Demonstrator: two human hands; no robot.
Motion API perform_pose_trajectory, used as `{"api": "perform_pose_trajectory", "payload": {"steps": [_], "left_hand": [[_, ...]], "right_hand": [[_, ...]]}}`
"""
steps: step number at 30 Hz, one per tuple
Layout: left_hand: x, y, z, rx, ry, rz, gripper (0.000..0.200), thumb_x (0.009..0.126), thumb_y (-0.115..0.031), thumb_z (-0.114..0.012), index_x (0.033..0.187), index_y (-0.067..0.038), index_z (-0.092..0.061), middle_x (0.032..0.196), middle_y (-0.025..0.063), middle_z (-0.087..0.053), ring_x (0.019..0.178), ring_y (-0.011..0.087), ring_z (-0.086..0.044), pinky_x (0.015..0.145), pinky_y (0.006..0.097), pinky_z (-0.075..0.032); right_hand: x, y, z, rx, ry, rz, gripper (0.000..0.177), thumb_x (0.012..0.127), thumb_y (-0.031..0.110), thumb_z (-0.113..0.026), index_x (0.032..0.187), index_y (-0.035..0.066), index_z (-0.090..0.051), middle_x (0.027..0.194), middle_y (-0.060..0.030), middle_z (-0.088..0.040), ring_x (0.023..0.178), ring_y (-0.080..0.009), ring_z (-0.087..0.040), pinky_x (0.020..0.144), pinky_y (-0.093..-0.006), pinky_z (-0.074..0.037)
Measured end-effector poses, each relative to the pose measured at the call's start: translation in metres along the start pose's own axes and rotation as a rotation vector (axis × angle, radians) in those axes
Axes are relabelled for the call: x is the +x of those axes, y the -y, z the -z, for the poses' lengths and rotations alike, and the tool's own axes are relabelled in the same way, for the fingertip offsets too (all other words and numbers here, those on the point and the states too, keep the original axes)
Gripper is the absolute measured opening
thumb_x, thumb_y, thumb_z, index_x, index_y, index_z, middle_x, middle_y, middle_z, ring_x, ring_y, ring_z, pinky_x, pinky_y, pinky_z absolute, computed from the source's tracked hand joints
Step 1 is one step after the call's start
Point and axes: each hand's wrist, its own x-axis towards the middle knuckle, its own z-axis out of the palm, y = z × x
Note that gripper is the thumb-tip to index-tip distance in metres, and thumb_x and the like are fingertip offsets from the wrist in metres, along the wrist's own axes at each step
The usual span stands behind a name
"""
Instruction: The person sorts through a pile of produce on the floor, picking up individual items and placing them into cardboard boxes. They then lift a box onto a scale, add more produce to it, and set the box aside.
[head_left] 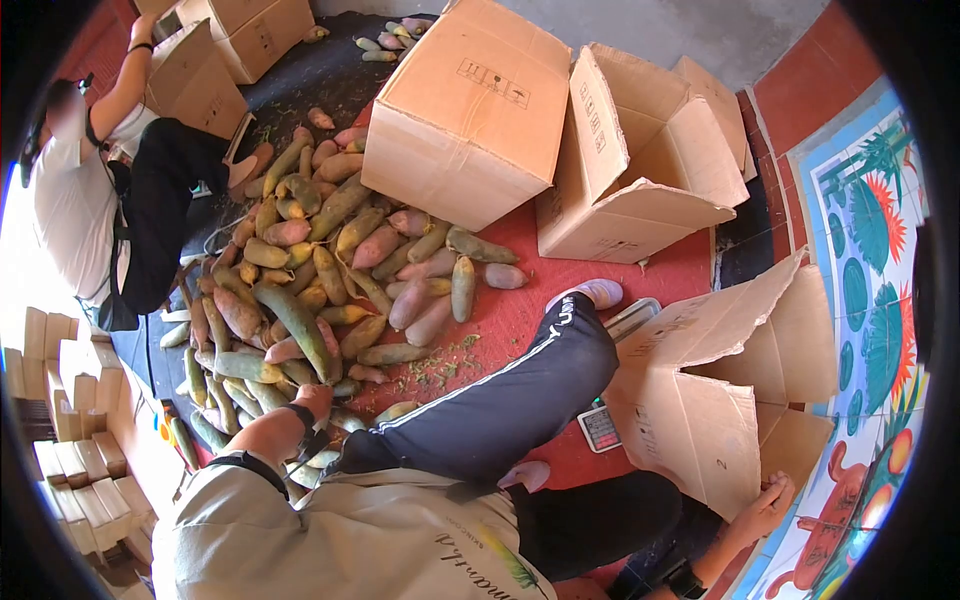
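Two hands: both bare, the person seated on the floor, one trousered leg (pixel 520 390) stretched across the red mat (pixel 510 320)
Left hand: left hand (pixel 315 400) with a dark wristband, down on the near edge of the pile of long fruits (pixel 320 280)
Left grip: fingers hidden among the fruit, can't tell if curled round one or just resting
Right hand: right hand (pixel 765 505) at the lower flap of the open box (pixel 700 420), watch on the wrist
Right grip: fingertips touch the flap edge, slightly bent; pinching it or not, can't tell
Pile: green, yellow and pink fruits heaped on the mat, left of the leg, between the person and the co-worker
Open box: tilted, flaps spread, just right of the knee, sitting over a scale (pixel 600 428)
Other boxes: closed carton (pixel 470 110) touching the far side of the pile; empty carton (pixel 640 150) on its side beside it
Co-worker: person in a white shirt (pixel 70 200), upper left, arm on another carton (pixel 195 80)
Left edge: stacks of flat cartons (pixel 70 400)
Right edge: painted floor tiles (pixel 870 250)
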Motion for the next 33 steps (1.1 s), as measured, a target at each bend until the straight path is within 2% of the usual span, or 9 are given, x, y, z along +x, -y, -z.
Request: {"api": "perform_pose_trajectory", "payload": {"steps": [2,6,8,15,22,28,30,31,33], "left_hand": [[-0.003,-0.005,0.005,-0.067,0.118,0.008,0.025,0.081,-0.014,-0.051,0.103,-0.008,-0.061,0.096,0.0131,-0.065,0.093,0.0285,-0.063,0.075,0.0371,-0.05],[-0.012,-0.008,0.011,-0.117,0.031,-0.013,0.024,0.08,-0.013,-0.052,0.101,-0.01,-0.063,0.096,0.0123,-0.065,0.093,0.0293,-0.062,0.078,0.0384,-0.05],[-0.013,-0.006,0.014,0.101,0.103,-0.228,0.026,0.079,-0.012,-0.053,0.104,-0.011,-0.062,0.094,0.0124,-0.065,0.092,0.0289,-0.063,0.076,0.039,-0.051],[0.001,-0.008,-0.018,-0.01,0.187,-0.1,0.035,0.072,-0.021,-0.065,0.106,-0.013,-0.061,0.097,0.0125,-0.064,0.093,0.0275,-0.062,0.075,0.0374,-0.05],[-0.022,-0.01,0.055,-0.053,0.254,-0.179,0.045,0.067,-0.029,-0.068,0.107,-0.011,-0.059,0.096,0.0127,-0.064,0.092,0.0283,-0.062,0.076,0.0383,-0.05],[-0.023,-0.017,0.151,-0.202,-0.103,-0.159,0.046,0.065,-0.032,-0.071,0.103,-0.008,-0.058,0.092,0.0139,-0.064,0.09,0.031,-0.061,0.079,0.0397,-0.048],[-0.013,-0.013,0.165,-0.378,-0.369,-0.239,0.045,0.065,-0.03,-0.073,0.1,-0.008,-0.057,0.091,0.017,-0.062,0.088,0.0333,-0.06,0.076,0.0401,-0.048],[-0.011,-0.012,0.172,-0.375,-0.372,-0.242,0.045,0.065,-0.03,-0.073,0.1,-0.008,-0.057,0.091,0.017,-0.062,0.088,0.0333,-0.06,0.076,0.0401,-0.048],[-0.009,-0.019,0.191,-0.674,-0.595,-0.232,0.048,0.063,-0.025,-0.076,0.101,-0.005,-0.055,0.091,0.0174,-0.061,0.09,0.0295,-0.059,0.077,0.0373,-0.047]], "right_hand": [[0.0,0.0,0.001,-0.019,-0.006,0.0,0.025,0.095,0.016,-0.041,0.093,-0.003,-0.056,0.083,-0.0107,-0.057,0.072,-0.0197,-0.054,0.062,-0.0286,-0.045],[0.0,0.003,0.001,-0.028,0.006,0.001,0.024,0.095,0.016,-0.041,0.093,-0.003,-0.056,0.082,-0.0102,-0.057,0.072,-0.0195,-0.054,0.061,-0.0288,-0.045],[0.0,0.003,0.001,-0.029,0.003,-0.008,0.024,0.095,0.016,-0.041,0.092,-0.003,-0.057,0.082,-0.0101,-0.057,0.072,-0.0195,-0.054,0.061,-0.0289,-0.045],[-0.003,0.003,-0.001,0.008,-0.016,0.0,0.024,0.095,0.015,-0.041,0.092,-0.003,-0.056,0.083,-0.0108,-0.057,0.073,-0.0203,-0.055,0.062,-0.0294,-0.046],[-0.002,0.003,-0.002,0.017,0.009,0.014,0.024,0.094,0.015,-0.04,0.092,-0.004,-0.055,0.084,-0.0114,-0.057,0.076,-0.0214,-0.055,0.065,-0.0304,-0.045],[-0.006,0.007,-0.002,-0.014,-0.031,0.011,0.021,0.093,0.013,-0.042,0.092,-0.004,-0.055,0.084,-0.0118,-0.058,0.077,-0.0221,-0.056,0.068,-0.031,-0.045],[-0.006,0.009,0.0,-0.017,-0.034,0.016,0.02,0.093,0.012,-0.043,0.093,-0.003,-0.055,0.084,-0.012,-0.058,0.077,-0.0224,-0.056,0.069,-0.0309,-0.045],[-0.007,0.012,0.001,-0.023,-0.03,0.023,0.018,0.092,0.011,-0.044,0.093,-0.003,-0.056,0.084,-0.0122,-0.058,0.077,-0.0227,-0.056,0.069,-0.0309,-0.045],[-0.008,0.017,0.004,-0.049,-0.032,0.026,0.017,0.092,0.01,-0.045,0.095,-0.003,-0.056,0.087,-0.013,-0.058,0.08,-0.0242,-0.056,0.072,-0.0318,-0.045]]}}
